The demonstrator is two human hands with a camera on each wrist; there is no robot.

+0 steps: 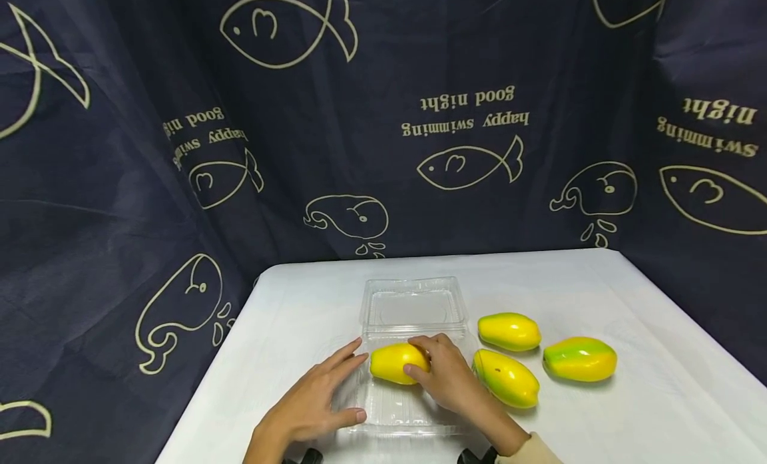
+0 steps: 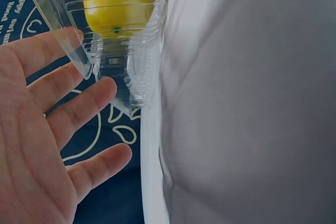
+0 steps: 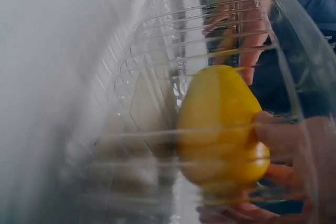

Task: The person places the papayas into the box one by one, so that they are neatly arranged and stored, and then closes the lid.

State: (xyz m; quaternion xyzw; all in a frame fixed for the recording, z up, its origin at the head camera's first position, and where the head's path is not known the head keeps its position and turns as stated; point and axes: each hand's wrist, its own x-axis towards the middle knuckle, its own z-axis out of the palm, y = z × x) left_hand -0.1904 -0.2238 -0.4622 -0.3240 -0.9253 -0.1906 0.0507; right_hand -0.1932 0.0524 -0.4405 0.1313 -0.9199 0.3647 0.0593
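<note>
Within ribbed plastic (image 1: pixel 395 407), oblong fruit (image 1: pixel 391 363)

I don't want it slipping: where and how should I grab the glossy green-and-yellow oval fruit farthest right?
Probably the oval fruit is held best round its middle, from above, across its width: it lies lengthwise left to right, top uncovered.

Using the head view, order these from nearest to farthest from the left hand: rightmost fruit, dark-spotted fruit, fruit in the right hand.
1. Held fruit, in the clear container.
2. Dark-spotted fruit, right of the container.
3. Rightmost fruit, farther right.
</note>
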